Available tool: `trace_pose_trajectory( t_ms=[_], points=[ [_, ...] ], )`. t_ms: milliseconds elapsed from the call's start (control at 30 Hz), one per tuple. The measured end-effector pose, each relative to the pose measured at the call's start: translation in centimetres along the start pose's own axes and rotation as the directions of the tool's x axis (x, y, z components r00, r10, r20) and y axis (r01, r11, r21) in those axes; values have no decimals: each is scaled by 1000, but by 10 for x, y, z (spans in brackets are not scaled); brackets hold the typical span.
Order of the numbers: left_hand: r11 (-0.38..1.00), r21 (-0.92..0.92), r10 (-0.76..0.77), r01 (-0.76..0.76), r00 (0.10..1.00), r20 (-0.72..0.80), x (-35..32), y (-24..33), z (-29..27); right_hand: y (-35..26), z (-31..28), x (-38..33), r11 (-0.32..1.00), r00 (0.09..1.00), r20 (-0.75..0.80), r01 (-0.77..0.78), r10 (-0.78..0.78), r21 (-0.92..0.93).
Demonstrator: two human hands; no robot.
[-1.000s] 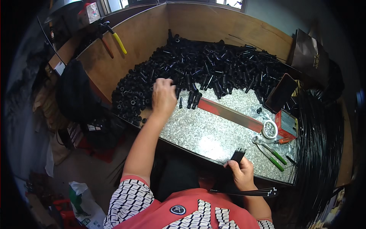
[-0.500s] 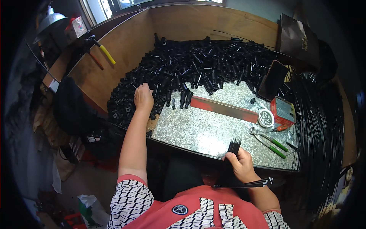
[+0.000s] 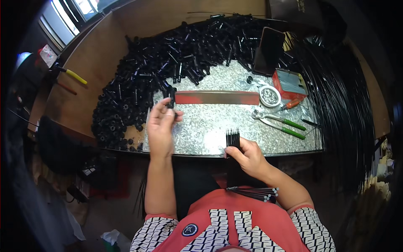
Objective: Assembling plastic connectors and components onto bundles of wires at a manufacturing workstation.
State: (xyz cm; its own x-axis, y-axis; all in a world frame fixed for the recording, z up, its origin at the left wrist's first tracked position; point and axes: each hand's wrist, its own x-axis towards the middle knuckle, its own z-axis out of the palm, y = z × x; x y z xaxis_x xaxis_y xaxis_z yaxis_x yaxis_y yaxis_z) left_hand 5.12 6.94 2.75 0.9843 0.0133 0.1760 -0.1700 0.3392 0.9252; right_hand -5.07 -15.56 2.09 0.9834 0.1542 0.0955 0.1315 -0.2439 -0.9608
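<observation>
My left hand (image 3: 160,128) is raised over the left part of the speckled work surface (image 3: 197,126), fingers curled and thumb drawn in. A dark bit shows by its fingertips, too unclear to name. Right behind the fingers, black tubular parts (image 3: 171,92) sit at the left end of a red-edged metal bar (image 3: 214,98). At the front edge, my right hand (image 3: 248,157) is closed around a bundle of thin black cables (image 3: 233,138), their bare tips pointing up. Below that hand, cable ends with pale round heads (image 3: 270,194) lie across my lap.
A large heap of black tubular parts (image 3: 142,71) fills the back and left. To the right are a white bowl of small metal pieces (image 3: 270,96), a red box (image 3: 289,84), green-handled pincers (image 3: 279,124), an orange-handled screwdriver (image 3: 292,103), a phone (image 3: 268,50) and long black cables (image 3: 344,96).
My left hand has come off the heap and moved toward me, to the bar's left end. My right hand keeps its grip on the cables. The whole view has shifted and turned.
</observation>
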Motion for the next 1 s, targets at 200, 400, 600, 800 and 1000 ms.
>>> trace_pose_trajectory(
  t_ms=[200,400,600,800,1000],
  points=[
    [982,-160,-93,99,994,50,-30,-27,56,2,2,-2,999,999,12,-32,31,34],
    [975,-176,-124,138,988,90,-36,-31,70,5,3,-3,996,996,57,-77,75,49],
    [976,-162,-135,144,989,65,-38,-29,71,8,7,0,997,1000,11,-8,7,74],
    [920,-291,-244,261,965,97,-39,-27,60,5,4,1,993,992,67,-107,104,50],
    [918,-295,-243,265,964,109,-42,-27,59,3,4,2,992,991,81,-115,110,55]
  ],
)
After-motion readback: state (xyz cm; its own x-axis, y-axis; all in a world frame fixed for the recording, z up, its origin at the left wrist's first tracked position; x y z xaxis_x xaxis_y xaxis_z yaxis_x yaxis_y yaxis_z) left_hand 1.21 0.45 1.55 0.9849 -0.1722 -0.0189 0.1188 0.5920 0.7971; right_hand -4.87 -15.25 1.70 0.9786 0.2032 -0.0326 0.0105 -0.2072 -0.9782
